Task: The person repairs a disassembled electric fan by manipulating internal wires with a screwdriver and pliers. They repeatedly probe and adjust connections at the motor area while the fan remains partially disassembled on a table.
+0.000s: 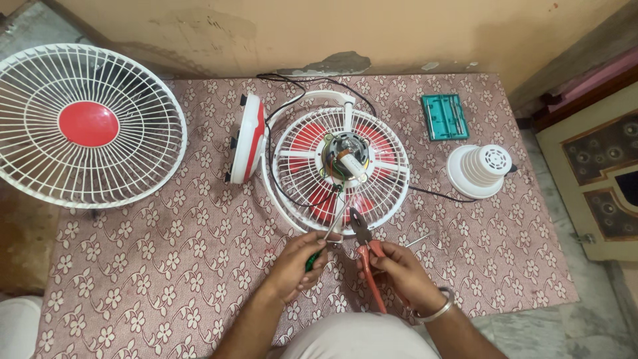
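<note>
A head-worn camera looks down at a floral-patterned maroon and cream cloth (pixel 166 266) spread as a work surface, with fan parts laid out across it. Largest, at far left, a detached round white wire fan guard with a red centre disc (pixel 88 125) hangs partly off the cloth, set well apart from the work. In the middle lies the opened fan body — a white rear grille with red blades beneath and the bare motor exposed at its hub (pixel 341 167) — flat on its face so the motor and wiring point up at the person. Just left of it a white and red fan base (pixel 247 138) stands on edge, joined by black cables. To the right sit a white ribbed motor cover (pixel 480 170) and, behind it, a small open teal tool case (pixel 444 116), both near at hand yet out of the way. At the grille's near edge the left hand (pixel 294 264) is clenched around a green-handled screwdriver (pixel 323 242), its shaft angled up toward the motor. The right hand (pixel 399 272), a metal bangle at the wrist, grasps red-handled pliers (pixel 367 256) — their jaws standing just beside the screwdriver shaft at the grille rim.
</note>
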